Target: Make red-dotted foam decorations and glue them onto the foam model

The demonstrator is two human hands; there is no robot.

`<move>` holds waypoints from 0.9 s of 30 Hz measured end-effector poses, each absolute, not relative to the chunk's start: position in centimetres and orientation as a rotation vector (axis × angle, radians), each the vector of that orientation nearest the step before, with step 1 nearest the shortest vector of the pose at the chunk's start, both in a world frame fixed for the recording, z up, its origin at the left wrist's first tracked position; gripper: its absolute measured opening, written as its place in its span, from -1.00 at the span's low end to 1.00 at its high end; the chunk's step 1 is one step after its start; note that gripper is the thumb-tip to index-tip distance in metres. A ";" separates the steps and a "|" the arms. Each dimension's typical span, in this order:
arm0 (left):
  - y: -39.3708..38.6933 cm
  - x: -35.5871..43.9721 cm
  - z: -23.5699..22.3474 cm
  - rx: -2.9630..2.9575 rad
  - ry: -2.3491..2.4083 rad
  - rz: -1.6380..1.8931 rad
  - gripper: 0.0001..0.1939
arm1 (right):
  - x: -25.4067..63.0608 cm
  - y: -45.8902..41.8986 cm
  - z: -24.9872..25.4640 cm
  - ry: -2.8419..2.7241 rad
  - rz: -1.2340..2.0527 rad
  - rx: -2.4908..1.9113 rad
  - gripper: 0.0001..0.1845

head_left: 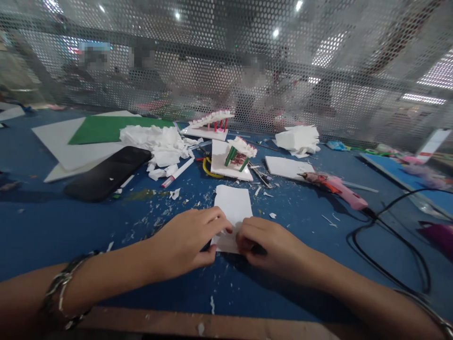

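Note:
A small white rectangle of paper or thin card [233,203] lies flat on the blue table in front of me. My left hand [191,236] rests over its left edge, fingers bent onto the sheet and thumb at the near left corner. On the opposite side, my right hand [265,243] has its fingers curled onto the sheet's right edge, thumb tucked close to them. Both hands grip the sheet by its sides. Just beyond it stands a small model [239,156] with green sides and a white top on a white base.
A pink hot glue gun [334,186] with a black cord [382,217] lies right, by a white board [288,167]. A black phone [108,174], crumpled white paper [157,141], a marker [179,172] and green sheet [102,130] lie left. Behind stands a stair-like model [212,123] before a perforated screen [212,61].

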State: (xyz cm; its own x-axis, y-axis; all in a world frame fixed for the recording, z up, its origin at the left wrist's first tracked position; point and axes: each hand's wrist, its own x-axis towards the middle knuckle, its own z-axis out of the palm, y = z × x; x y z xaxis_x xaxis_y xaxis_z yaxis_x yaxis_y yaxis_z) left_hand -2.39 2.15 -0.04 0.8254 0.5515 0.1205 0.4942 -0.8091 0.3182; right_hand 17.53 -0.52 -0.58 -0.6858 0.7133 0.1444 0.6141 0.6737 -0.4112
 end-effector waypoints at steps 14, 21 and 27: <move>2.5 -2.7 0.0 2.837 0.614 0.310 -0.87 | 18.4 -0.1 0.3 -2.636 0.654 -1.038 -0.95; 2.7 -2.5 -0.2 2.844 0.613 0.328 -0.75 | 18.2 -0.4 0.0 -2.660 0.479 -1.053 -0.85; 2.5 -2.3 0.0 2.988 0.535 0.323 -0.89 | 18.0 -0.6 0.1 -2.785 0.264 -1.015 -0.90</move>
State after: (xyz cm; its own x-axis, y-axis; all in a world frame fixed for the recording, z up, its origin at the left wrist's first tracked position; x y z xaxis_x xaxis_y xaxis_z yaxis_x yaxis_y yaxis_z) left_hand -2.34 2.51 -0.03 0.9163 0.3519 0.1911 0.3330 -0.9347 0.1244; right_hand 18.02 -0.59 0.05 -0.7551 0.6489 0.0939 0.6196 0.7531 -0.2212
